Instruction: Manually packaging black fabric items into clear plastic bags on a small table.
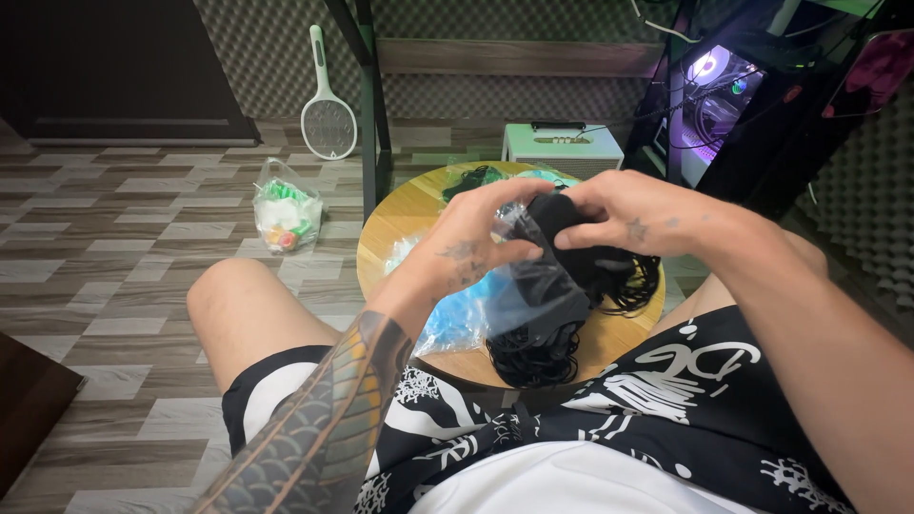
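Both hands meet above a small round wooden table (pixel 390 224). My left hand (pixel 471 249) pinches the edge of a clear plastic bag (pixel 519 300) that hangs down toward the tabletop. My right hand (pixel 624 211) grips a bundle of black coiled cable (pixel 609 271) at the bag's mouth. Part of the black bundle sits inside the bag, and loose black curls (pixel 533 357) spill out near the table's front edge. Another clear bag with blue inside (pixel 447 324) lies on the table under my left wrist.
A tied bag of green and white items (pixel 286 211) sits on the wood-pattern floor at left. An electric swatter racket (pixel 327 114) leans on the wall. A small white amplifier (pixel 562 145) and a lit computer case (pixel 714 95) stand behind the table, next to a metal frame leg (pixel 373 105).
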